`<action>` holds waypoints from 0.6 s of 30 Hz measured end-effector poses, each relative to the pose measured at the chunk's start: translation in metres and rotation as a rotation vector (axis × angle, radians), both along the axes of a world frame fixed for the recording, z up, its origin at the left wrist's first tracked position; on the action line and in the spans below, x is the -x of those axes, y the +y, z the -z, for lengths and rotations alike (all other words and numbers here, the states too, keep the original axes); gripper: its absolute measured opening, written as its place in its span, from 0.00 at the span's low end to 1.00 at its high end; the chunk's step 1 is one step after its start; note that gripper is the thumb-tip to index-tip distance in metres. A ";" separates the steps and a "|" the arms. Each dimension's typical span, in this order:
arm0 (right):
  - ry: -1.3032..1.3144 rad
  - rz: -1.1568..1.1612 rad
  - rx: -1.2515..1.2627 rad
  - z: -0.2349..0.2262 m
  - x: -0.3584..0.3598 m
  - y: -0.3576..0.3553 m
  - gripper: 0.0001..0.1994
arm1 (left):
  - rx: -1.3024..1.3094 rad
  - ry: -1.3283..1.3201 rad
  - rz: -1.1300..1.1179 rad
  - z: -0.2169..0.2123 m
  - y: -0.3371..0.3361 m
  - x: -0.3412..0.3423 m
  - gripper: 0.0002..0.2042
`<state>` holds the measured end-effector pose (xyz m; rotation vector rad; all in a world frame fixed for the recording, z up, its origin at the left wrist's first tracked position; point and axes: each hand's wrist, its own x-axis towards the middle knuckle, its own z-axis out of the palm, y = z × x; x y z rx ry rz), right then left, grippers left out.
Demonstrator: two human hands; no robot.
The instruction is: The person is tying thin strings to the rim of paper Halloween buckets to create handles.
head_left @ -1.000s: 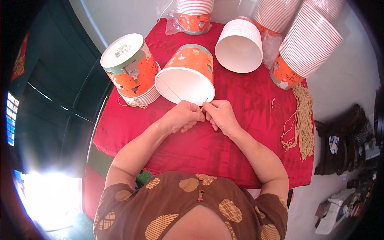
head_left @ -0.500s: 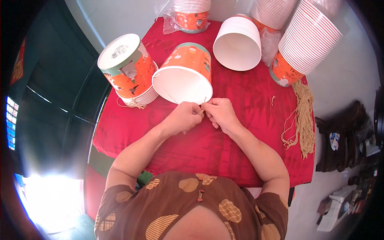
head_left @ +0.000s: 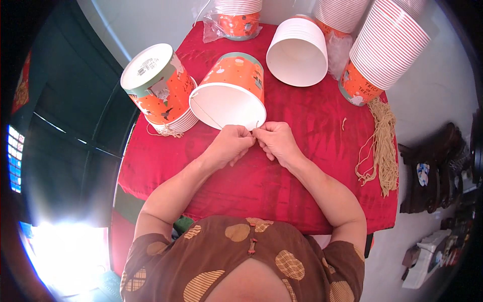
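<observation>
An orange paper bucket [head_left: 235,72] with a white inside and a green base band lies on its side, its mouth toward me. A thin tan cord [head_left: 207,115] runs from the left of its rim across the opening to my hands. At the near right of the rim, my left hand [head_left: 231,145] is closed in a pinch on the cord. My right hand [head_left: 277,143] pinches beside it, fingertips almost touching the left ones, where a short bit of cord pokes up by the rim. The cord's end between the fingers is hidden.
Upside-down stacked buckets [head_left: 160,95] stand at the left, some cord at their foot. White-mouthed buckets [head_left: 297,58] lie behind. Tall stacks [head_left: 387,45] rise at the far right and back, some in clear plastic [head_left: 214,30]. A bundle of tan cords [head_left: 385,151] hangs along the red cloth's [head_left: 312,186] right edge.
Both hands stay at the rim; the fingers have shifted slightly and pinch closer together. The bucket has hardly moved. The whole view has shifted a little.
</observation>
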<state>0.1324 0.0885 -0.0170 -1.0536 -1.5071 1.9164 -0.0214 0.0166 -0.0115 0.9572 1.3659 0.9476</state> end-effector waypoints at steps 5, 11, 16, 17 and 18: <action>0.028 0.028 -0.039 0.004 0.000 -0.001 0.10 | 0.004 0.015 -0.030 -0.003 0.000 -0.004 0.03; 0.040 0.021 -0.037 0.006 0.000 0.000 0.10 | 0.043 0.154 0.056 -0.005 -0.001 -0.003 0.01; 0.044 0.008 -0.023 0.002 0.000 0.001 0.10 | 0.061 0.133 0.069 -0.014 -0.002 0.001 0.04; 0.042 0.000 -0.012 0.002 -0.001 0.001 0.11 | 0.062 0.133 0.070 -0.014 -0.001 0.003 0.04; 0.042 -0.001 -0.012 0.002 -0.001 0.001 0.11 | 0.086 0.091 0.040 -0.015 0.000 0.004 0.07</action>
